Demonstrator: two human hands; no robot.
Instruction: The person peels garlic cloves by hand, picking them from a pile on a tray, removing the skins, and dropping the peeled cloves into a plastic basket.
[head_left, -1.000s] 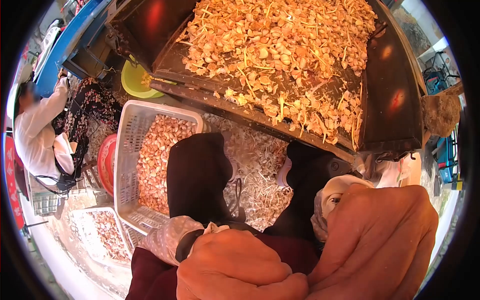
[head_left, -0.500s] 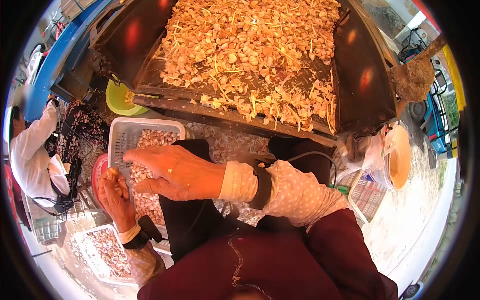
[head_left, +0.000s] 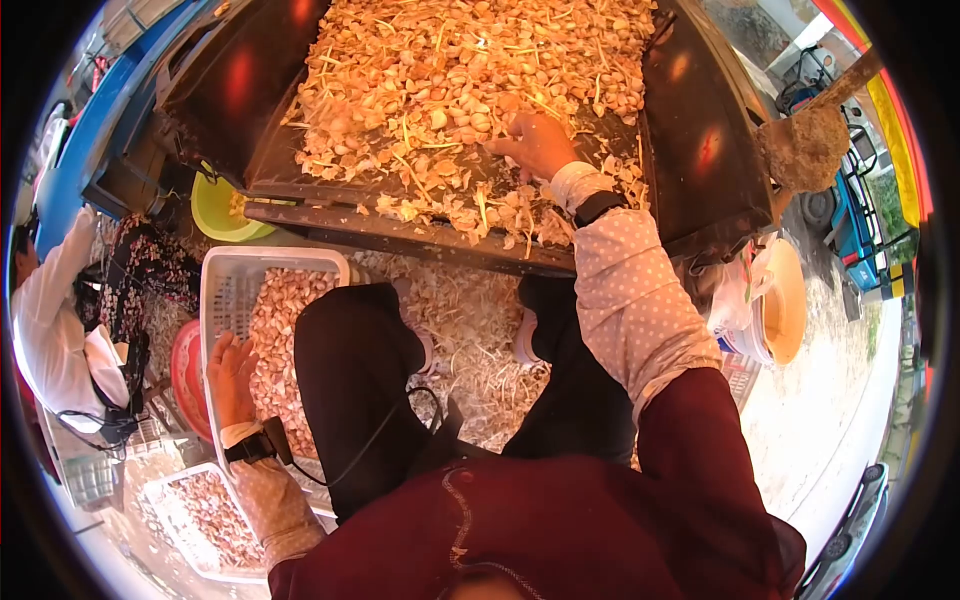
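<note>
Hands apart: right hand [head_left: 538, 148] curled at garlic pile [head_left: 450, 90], grip unconfirmed; left hand [head_left: 232, 378] loosely open beside crate [head_left: 222, 300]. Right hand has since moved away from the crate.

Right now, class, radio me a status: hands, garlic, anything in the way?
Right hand down at garlic pile on dark tray. Left hand loosely open at white basket of cloves. Loose skins near right hand; no other obstruction visible.
</note>
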